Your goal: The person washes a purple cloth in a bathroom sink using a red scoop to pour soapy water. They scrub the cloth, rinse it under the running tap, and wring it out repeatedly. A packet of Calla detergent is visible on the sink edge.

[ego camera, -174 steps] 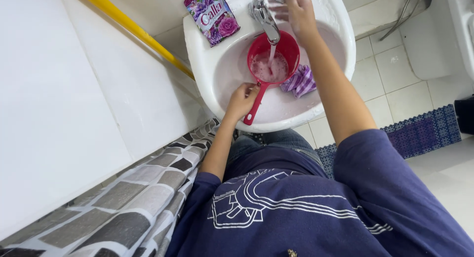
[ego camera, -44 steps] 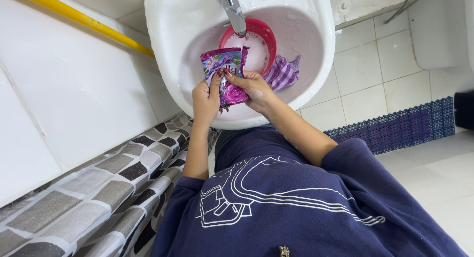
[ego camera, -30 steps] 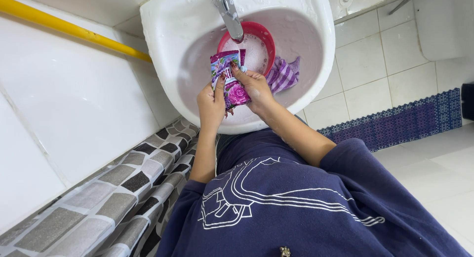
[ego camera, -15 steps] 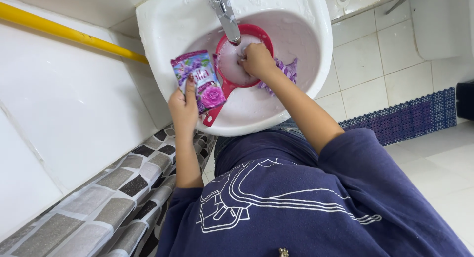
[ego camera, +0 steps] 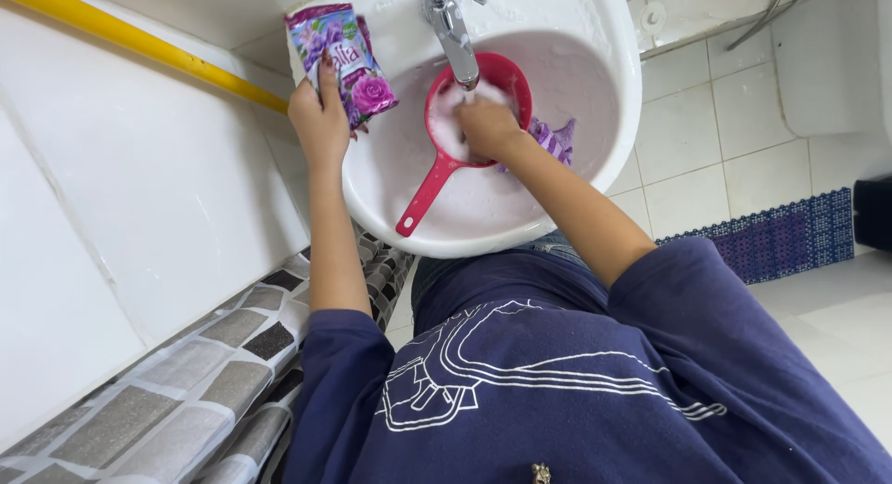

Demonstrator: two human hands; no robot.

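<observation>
White glazed tiles line the wall and floor around a round ceramic washbasin [ego camera: 595, 205], whose smooth rim curves close above the person's navy printed shirt [ego camera: 557, 382]. To the left, a flat white panel with a yellow pipe [ego camera: 139, 40] along its top hems the space in, and a grey brick-patterned curtain [ego camera: 186, 400] hangs below; to the right the tiled floor lies open, with a purple grid mat [ego camera: 771, 238] against the wall. The left hand [ego camera: 321, 117] grips a glossy purple flower-printed sachet [ego camera: 342, 57] over the basin's left rim. The right hand [ego camera: 488, 126], fingers curled, is dipped into foamy water inside a red plastic long-handled scoop [ego camera: 446, 163] under the chrome tap [ego camera: 452, 24]. A striped purple cloth [ego camera: 555, 140] lies crumpled just beside the scoop.
</observation>
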